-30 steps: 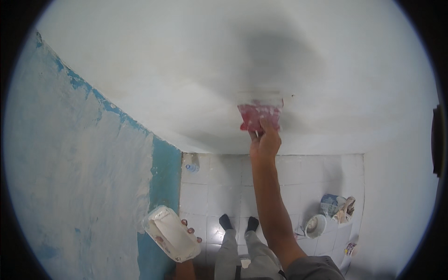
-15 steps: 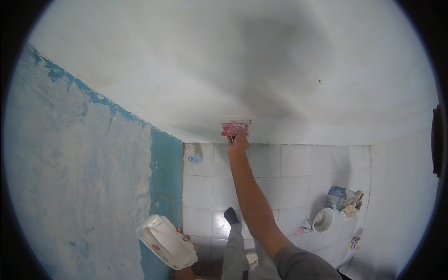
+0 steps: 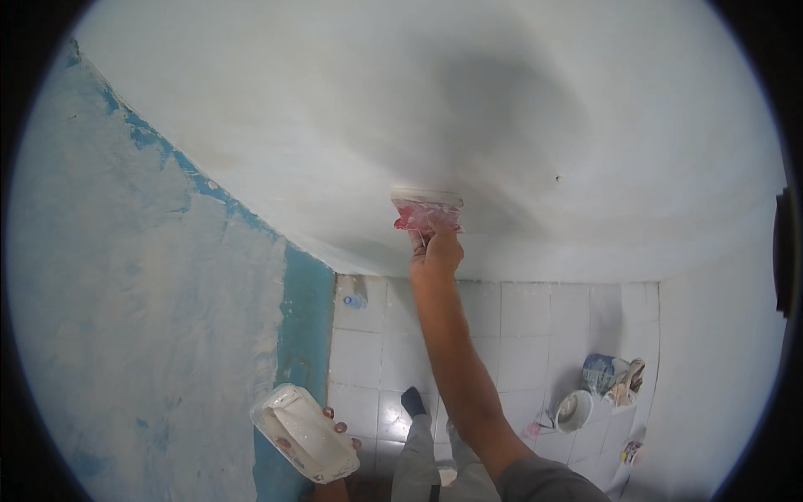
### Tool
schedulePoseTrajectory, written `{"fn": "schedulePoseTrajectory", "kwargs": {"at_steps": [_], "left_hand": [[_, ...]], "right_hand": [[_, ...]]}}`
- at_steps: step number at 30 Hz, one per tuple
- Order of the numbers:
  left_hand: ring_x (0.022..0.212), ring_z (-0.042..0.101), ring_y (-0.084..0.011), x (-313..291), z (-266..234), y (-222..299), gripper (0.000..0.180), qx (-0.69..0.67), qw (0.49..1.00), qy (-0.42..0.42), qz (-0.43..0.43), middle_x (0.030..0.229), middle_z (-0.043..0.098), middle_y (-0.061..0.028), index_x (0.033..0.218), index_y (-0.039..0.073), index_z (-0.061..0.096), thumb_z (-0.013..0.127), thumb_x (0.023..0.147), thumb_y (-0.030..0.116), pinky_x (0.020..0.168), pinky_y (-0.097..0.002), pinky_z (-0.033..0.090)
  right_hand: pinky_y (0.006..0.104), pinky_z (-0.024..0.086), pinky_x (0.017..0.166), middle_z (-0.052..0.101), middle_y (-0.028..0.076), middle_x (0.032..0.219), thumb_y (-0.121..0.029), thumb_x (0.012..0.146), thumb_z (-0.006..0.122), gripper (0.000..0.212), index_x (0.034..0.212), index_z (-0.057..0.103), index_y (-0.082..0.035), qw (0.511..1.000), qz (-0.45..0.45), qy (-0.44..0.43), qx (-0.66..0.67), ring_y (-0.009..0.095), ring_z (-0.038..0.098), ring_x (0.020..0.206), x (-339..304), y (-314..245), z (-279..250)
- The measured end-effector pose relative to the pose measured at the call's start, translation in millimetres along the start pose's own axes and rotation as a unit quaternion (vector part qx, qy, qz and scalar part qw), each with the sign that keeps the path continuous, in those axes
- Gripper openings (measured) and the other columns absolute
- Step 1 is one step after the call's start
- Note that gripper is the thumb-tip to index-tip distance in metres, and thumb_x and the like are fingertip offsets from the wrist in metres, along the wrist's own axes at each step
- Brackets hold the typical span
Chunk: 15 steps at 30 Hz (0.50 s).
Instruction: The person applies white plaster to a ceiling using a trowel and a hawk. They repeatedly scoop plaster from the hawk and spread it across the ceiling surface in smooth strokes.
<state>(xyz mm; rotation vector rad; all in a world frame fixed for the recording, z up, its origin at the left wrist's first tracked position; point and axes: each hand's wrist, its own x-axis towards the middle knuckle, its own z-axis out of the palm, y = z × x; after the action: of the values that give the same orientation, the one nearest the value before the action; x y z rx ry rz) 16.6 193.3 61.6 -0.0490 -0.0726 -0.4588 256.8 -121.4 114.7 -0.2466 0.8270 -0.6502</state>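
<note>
My right hand (image 3: 435, 253) is closed around the handle of a red-bladed, plaster-smeared putty knife (image 3: 427, 211), arm stretched up, with the blade's upper edge pressed flat against the white plastered wall (image 3: 351, 109). The blade sits just under a broad grey, damp-looking patch (image 3: 510, 125) on that wall. Half a second ago the knife was lower, close to where the plaster meets the tiles; a second ago it was higher, about where it is now. So the blade has gone down and come back up over the same strip, and I judge that I am working the wet area in repeated passes, not moving on to fresh wall.

My left hand (image 3: 335, 435) is low at the bottom edge, fingers curled under a white rectangular plastic tray caked with plaster (image 3: 303, 432), holding it tilted. It has barely shifted over the second, apart from the view moving.

Further out, to the left is a rough wall of blue paint (image 3: 125, 318) half covered in white skim. Below are white floor tiles (image 3: 519, 318), my grey trouser legs and dark socks (image 3: 411, 400), and by the right wall a white bucket (image 3: 574, 410) beside a heap of bags (image 3: 615, 376).
</note>
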Motion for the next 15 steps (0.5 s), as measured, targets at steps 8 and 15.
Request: {"fn": "schedulePoseTrajectory", "kwargs": {"at_steps": [8, 15], "left_hand": [[0.129, 0.036, -0.0438, -4.3, -2.3, 5.2, 0.082, 0.000, 1.000, 0.009, 0.018, 0.149, 0.023, -0.0227, 0.153, 0.019, 0.016, 0.047, 0.091, 0.063, 0.094, -0.0749, 0.030], [0.126, 0.038, -0.0436, -7.8, 3.2, 8.0, 0.082, 0.001, 0.999, 0.031, 0.035, 0.146, 0.025, -0.0222, 0.153, 0.020, 0.014, 0.047, 0.091, 0.063, 0.093, -0.0767, 0.030]], "right_hand": [[0.0433, 0.055, 0.090, 0.062, 0.011, 0.105, 0.001, 0.085, 0.062, 0.026, 0.110, 0.056, 0.001, 0.999, 0.033, -0.027, -0.008, 0.024, 0.063, 0.095, 9.0, 21.6, -62.9], [0.0401, 0.058, 0.084, 0.061, 0.012, 0.106, -0.002, 0.086, 0.061, 0.026, 0.111, 0.056, 0.002, 0.992, 0.114, 0.056, -0.027, 0.026, 0.063, 0.093, 116.1, 129.5, -138.5]]}}
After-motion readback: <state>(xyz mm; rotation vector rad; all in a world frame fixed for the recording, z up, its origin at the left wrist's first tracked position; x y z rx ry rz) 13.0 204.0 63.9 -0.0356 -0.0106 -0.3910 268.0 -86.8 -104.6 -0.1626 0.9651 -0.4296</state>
